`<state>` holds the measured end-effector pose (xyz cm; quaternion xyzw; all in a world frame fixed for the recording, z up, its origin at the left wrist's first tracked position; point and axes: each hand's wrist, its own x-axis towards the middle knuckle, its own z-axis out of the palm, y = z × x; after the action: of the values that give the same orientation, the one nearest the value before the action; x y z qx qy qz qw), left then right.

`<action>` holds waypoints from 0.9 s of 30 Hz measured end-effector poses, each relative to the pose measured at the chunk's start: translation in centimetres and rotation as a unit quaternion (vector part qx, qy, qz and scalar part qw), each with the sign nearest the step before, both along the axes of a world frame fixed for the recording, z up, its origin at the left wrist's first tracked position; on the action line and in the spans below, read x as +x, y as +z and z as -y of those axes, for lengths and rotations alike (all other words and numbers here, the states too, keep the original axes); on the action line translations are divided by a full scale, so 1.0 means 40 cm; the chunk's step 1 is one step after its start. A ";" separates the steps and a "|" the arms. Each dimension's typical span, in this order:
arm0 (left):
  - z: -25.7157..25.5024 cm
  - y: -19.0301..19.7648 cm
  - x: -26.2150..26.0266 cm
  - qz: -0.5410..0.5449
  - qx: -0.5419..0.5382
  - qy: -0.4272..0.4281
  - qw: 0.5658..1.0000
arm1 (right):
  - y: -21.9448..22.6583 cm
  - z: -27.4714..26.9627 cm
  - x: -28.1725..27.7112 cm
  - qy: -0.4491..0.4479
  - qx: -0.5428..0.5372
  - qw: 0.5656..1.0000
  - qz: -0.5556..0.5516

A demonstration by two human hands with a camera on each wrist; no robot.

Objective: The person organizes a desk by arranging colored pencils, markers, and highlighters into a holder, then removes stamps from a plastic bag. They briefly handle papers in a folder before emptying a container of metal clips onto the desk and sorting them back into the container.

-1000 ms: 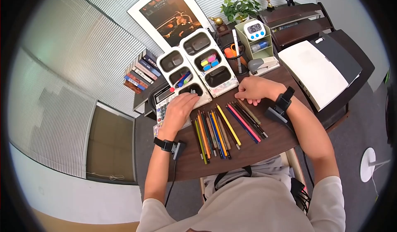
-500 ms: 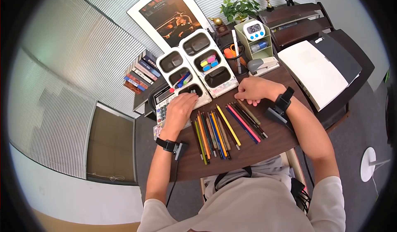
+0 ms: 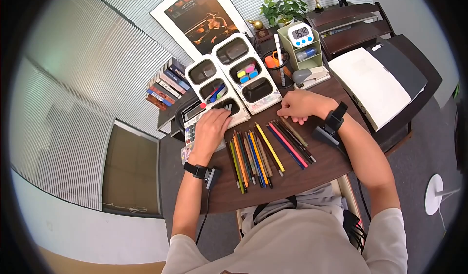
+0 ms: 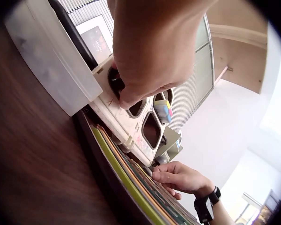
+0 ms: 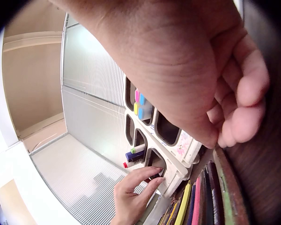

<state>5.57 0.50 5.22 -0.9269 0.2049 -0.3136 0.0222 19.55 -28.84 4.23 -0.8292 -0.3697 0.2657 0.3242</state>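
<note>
My left hand [image 3: 210,129] reaches into the near left compartment of a white desk organizer [image 3: 242,109]. Its thumb and index finger pinch a small pale stick [image 3: 229,107] there, whose kind is too small to make out. My right hand [image 3: 303,105] rests low over the table to the right of the organizer. Between its thumb and curled fingertips it pinches the far end of a brownish-green pencil [image 5: 223,171]. That pencil lies beside several dark ones and a pink pencil [image 3: 292,146]. A lone yellow pencil [image 3: 269,147] separates them from a larger row of pencils [image 3: 240,159].
Highlighters [image 3: 247,73] and pens [image 3: 214,94] fill other organizer compartments. A calculator [image 3: 191,130] lies by the left hand. Behind the right hand stand a stapler [image 3: 312,76], a mesh pen cup [image 3: 278,69] and a green holder with a timer [image 3: 300,35]. White binder [image 3: 369,86] at right.
The left hand shifts slightly within the compartment, and the pale stick at its fingertips now shows more upright. The right hand and the pencils stay where they were.
</note>
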 end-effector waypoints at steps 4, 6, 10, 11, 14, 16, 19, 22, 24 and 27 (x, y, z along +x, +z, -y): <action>0.003 0.000 0.003 0.010 0.008 0.002 1.000 | -0.004 0.000 0.001 -0.004 -0.003 1.000 -0.001; 0.003 0.001 0.002 0.013 0.009 0.006 1.000 | -0.005 -0.001 0.001 -0.003 -0.003 1.000 0.000; -0.001 -0.005 0.003 0.009 0.007 0.032 0.999 | -0.003 0.000 0.001 -0.004 0.000 1.000 -0.003; -0.001 -0.006 0.003 0.007 0.009 0.042 0.999 | -0.003 0.000 0.001 -0.005 0.000 1.000 -0.003; 0.007 -0.001 0.000 0.016 0.005 0.042 0.999 | -0.001 0.000 0.000 -0.001 -0.001 1.000 -0.004; 0.011 0.002 -0.001 0.014 0.005 0.034 0.999 | -0.001 0.000 -0.001 -0.003 -0.004 1.000 0.004; 0.004 -0.002 0.000 0.004 0.007 0.025 1.000 | -0.004 -0.002 0.002 -0.004 -0.005 1.000 -0.002; 0.007 0.000 -0.005 0.004 0.005 0.026 1.000 | -0.008 -0.004 0.005 -0.006 -0.006 1.000 -0.004; 0.021 0.016 -0.018 0.010 0.001 0.026 1.000 | -0.008 -0.002 0.005 -0.005 -0.002 1.000 -0.003; 0.047 0.043 -0.071 0.012 -0.003 0.024 1.000 | -0.008 0.000 0.004 -0.005 0.003 1.000 -0.004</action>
<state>2.72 -1.36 6.94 -0.9278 0.1820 -0.3245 0.0296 19.71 -28.85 3.92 -0.8291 -0.3651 0.2662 0.3293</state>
